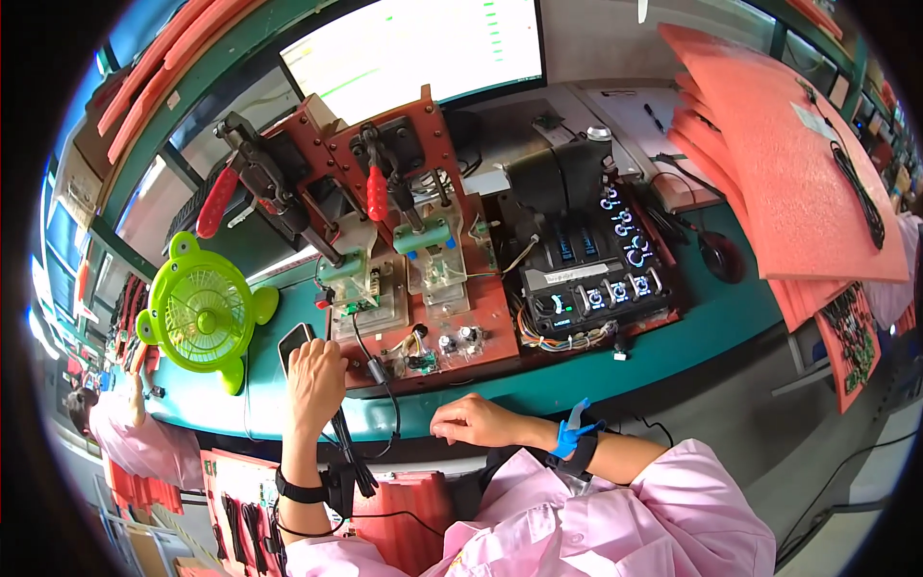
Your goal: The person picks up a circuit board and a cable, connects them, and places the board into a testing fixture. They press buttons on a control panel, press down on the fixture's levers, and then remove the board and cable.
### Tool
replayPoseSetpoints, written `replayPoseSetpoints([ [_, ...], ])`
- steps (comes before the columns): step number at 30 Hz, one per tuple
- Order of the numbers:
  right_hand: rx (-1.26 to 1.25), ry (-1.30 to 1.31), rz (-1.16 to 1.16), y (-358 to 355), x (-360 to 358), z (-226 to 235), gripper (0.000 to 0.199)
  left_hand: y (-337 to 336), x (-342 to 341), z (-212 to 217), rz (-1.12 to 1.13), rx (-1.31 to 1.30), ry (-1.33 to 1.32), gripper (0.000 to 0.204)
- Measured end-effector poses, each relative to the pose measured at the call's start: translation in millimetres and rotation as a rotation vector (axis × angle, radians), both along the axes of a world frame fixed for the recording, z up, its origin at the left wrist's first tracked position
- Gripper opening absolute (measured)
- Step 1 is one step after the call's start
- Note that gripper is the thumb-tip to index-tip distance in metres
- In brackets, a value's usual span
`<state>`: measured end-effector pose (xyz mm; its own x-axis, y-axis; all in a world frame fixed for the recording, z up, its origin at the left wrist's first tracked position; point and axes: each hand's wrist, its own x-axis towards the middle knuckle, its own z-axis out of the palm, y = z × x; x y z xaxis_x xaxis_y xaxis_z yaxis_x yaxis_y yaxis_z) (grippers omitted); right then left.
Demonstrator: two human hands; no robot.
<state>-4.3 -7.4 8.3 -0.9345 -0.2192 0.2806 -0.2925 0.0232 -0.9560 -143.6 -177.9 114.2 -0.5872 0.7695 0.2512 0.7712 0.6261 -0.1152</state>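
Note:
My left hand (315, 380) is at the front left edge of the green bench, back up, with fingers bent under and hidden. A dark phone-like device (295, 342) with a pale rim sticks out just beyond its knuckles; whether the fingers grip it I cannot make out. My right hand (471, 420) hovers by the bench's front edge, loosely curled, with nothing showing in it. Ahead stands a red-brown test fixture (471, 327) with two red-handled toggle clamps (377, 192). A green circuit board (348, 288) sits under the left clamp, joined to a black cable (386, 380).
A green frog-shaped fan (204, 313) stands at the left. A black device with lit knobs (596, 293) is right of the fixture, a monitor (423, 48) behind. Pink foam sheets (788, 163) are stacked at the right. A co-worker's pink sleeve (144, 442) shows far left.

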Motion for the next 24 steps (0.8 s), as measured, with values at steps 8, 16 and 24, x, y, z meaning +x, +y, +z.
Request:
replayPoseSetpoints([
  [8, 0.004, 0.075, -0.023, 4, -3, -3, 0.018, 6, -3, -1, 0.028, -0.010, 0.035, 0.012],
  [16, 0.013, 0.071, 0.018, 3, -2, -4, 0.019, 5, 3, 2, 0.119, 0.070, -0.001, 0.021],
  [24, 0.060, -0.031, 0.043, 5, -4, 0, 0.021, 10, 1, 70, 0.006, 0.891, 0.324, 0.026],
])
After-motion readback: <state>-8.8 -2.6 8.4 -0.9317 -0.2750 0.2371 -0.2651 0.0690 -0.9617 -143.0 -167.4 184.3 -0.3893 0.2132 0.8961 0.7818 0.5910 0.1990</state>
